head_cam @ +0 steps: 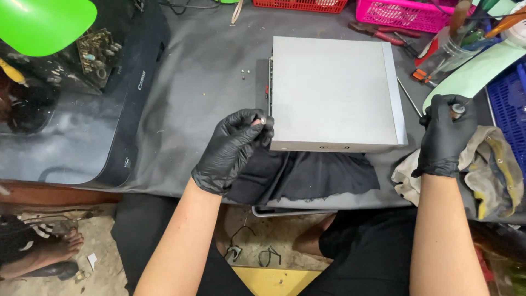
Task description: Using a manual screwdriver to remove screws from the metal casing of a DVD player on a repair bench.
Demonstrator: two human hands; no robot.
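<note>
Here, notes on how your hands stand to the box.

Box: flat, square, grey metal case (334,90) lying lid-up on the dark grey bench cover (208,82), its near edge resting over a crumpled black cloth (312,172).
Box position: straight ahead of you, between your two hands, slightly nearer your left.
Long axis: hard to call, the lid reads almost square; a lighter strip runs front to back along its right edge.
Left hand: your black-gloved left hand (233,148) sits at the near left corner of the case, thumb and forefinger pinched on a small silver screw (263,119). The fingertips are just beside the case's left wall; whether they touch it, you cannot tell.
Right hand: your black-gloved right hand (445,134) is closed around a tool handle (458,109); only the butt end shows above the fist, so the kind of tool is uncertain. It hangs clear of the case, off its right side, above a stained beige rag (493,164).
Nearer hand: left, clearly.
Loose parts: two small silver screws (246,71) lie on the cover, left of the case's far corner, apart from both hands.
Surroundings: a thin metal rod (409,97) lies between the case and your right hand; red-handled pliers (383,35) rest beyond the case.
</note>
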